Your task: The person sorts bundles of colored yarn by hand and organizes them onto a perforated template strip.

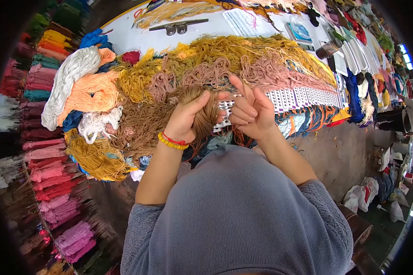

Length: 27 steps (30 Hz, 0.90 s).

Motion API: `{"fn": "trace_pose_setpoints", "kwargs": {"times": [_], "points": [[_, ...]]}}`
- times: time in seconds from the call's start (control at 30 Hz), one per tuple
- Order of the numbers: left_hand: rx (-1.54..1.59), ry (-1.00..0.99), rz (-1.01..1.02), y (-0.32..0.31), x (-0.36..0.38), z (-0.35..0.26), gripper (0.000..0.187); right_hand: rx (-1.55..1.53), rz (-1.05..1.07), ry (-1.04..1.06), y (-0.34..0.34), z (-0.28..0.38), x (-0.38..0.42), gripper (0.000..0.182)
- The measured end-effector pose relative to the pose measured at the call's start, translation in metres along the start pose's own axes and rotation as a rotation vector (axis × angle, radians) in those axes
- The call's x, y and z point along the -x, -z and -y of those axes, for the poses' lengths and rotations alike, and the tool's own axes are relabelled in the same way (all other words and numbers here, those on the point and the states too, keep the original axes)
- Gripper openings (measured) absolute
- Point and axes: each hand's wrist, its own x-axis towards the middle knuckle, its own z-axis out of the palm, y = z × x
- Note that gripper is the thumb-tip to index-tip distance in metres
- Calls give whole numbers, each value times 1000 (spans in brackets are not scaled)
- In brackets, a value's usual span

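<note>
A bundle of brown thread (pixel 205 110) hangs from my left hand (pixel 186 120), whose fingers are wrapped round it; a red and yellow bracelet sits on that wrist. Close on the right, my right hand (pixel 254 110) is raised with its index finger pointing up and the other fingers curled. Whether a fine strand runs between its fingers is too small to tell. Just beyond both hands lie pink yarn (pixel 270 71) and a long row of white cards with dark holes (pixel 303 98). Brown yarn (pixel 144 117) is heaped left of my left hand.
Mustard yarn (pixel 243 48) spreads across the table behind. Peach yarn (pixel 92 91) and grey-white yarn (pixel 73 73) lie at the left. A black metal clip bar (pixel 179 24), a scale (pixel 299 33) and a dark jar (pixel 328 48) stand farther back. Coloured skeins (pixel 53 169) fill the left side.
</note>
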Motion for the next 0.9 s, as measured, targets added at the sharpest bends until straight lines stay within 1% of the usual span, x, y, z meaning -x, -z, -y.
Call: {"fn": "trace_pose_setpoints", "kwargs": {"times": [0.03, 0.1, 0.13, 0.17, 0.23, 0.27, 0.33, 0.43, 0.53, 0.63, 0.7, 0.77, 0.83, 0.9], "points": [[1, 0, 0, 0, 0, 0, 39, 0, -1, -1, 1, 1, -1, 31], [-1, 3, -26, -1, 1, 0, 42, 546, -160, -36, 1, 2, -3, 27], [0, 4, -26, -2, 1, 0, 42, 581, -273, 25, -5, -4, -2, 21], [-5, 1, -46, -4, 3, 0, 42, 580, -274, 25, -11, -8, -2, 21], [-11, -1, -68, -4, 3, 0, 43, 814, -449, 42, -17, -15, -5, 18], [-22, -4, -67, -3, 3, 0, 43, 813, -449, 42, -14, -18, -8, 18], [-33, -5, -64, -3, 2, 2, 44, 856, -342, 103, -3, -24, -11, 14], [-66, 23, -45, -2, 1, 2, 45, 909, -329, 49, 0, -23, -10, 11], [-62, 12, -60, -3, 1, 2, 44, 841, -333, 68, 3, -24, -10, 8], [-56, 14, -41, -2, 0, 2, 44, 827, -332, 92, 0, -25, -9, 7], [-62, 6, -76, -3, -1, 3, 43, 843, -325, 98, 1, -25, -10, 7], [-61, 0, -68, 0, -2, 4, 43, 858, -318, 103, -1, -23, -10, 8], [-61, -5, -60, 1, -3, 4, 42, 914, -358, 34, -11, -19, -8, 8], [-58, -7, -82, -1, -3, 3, 40, 916, -367, 30, -9, -18, -7, 8]]}}
